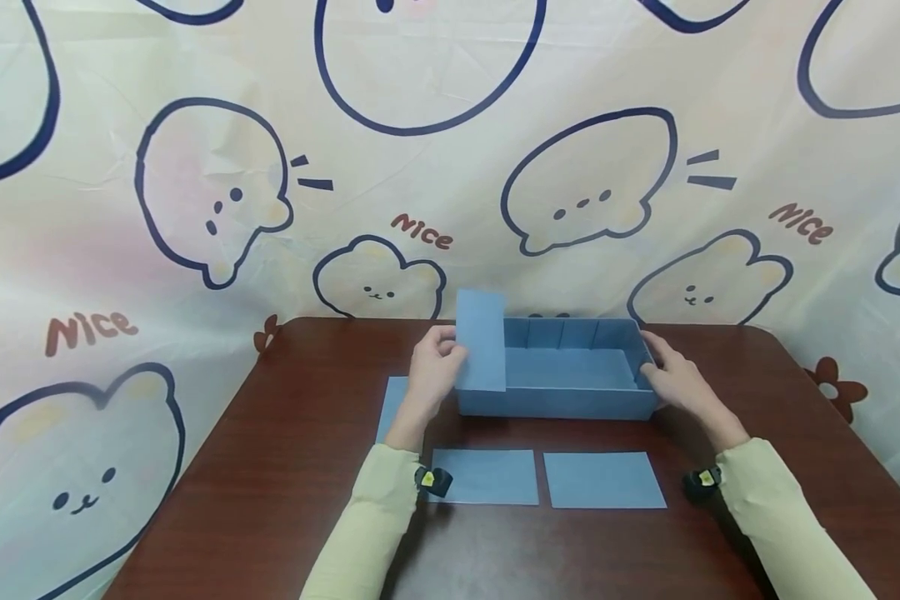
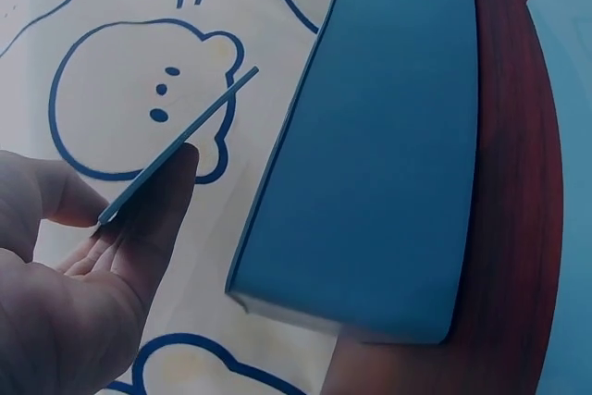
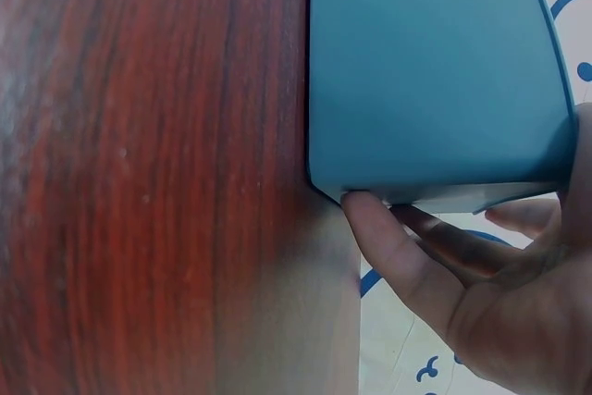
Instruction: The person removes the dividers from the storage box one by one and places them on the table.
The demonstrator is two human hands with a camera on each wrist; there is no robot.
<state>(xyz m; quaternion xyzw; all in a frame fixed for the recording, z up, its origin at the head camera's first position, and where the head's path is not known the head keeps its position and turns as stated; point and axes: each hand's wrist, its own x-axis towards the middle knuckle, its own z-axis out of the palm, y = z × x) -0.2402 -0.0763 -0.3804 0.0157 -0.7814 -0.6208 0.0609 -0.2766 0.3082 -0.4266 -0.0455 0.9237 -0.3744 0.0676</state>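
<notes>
An open blue rectangular box [image 1: 562,404] rests on the table, with vertical lines along the inside of its far wall. My left hand [image 1: 437,367] pinches the edge of a flat, thin blue panel [image 1: 482,342] between thumb and fingers. The panel stands upright at the box's left end, covering part of it in the head view. In the left wrist view the panel [image 2: 176,147] is seen nearly edge-on, apart from the box [image 2: 370,136]. My right hand [image 1: 675,375] grips the box's right end, thumb at the rim and fingers against the outer end wall.
Two blue rectangular panels, a left one [image 1: 495,477] and a right one [image 1: 606,481], lie flat before the box. Another blue panel [image 1: 390,404] lies partly behind my left forearm. The brown table [image 1: 270,500] meets a printed cloth [image 1: 390,183] at the back.
</notes>
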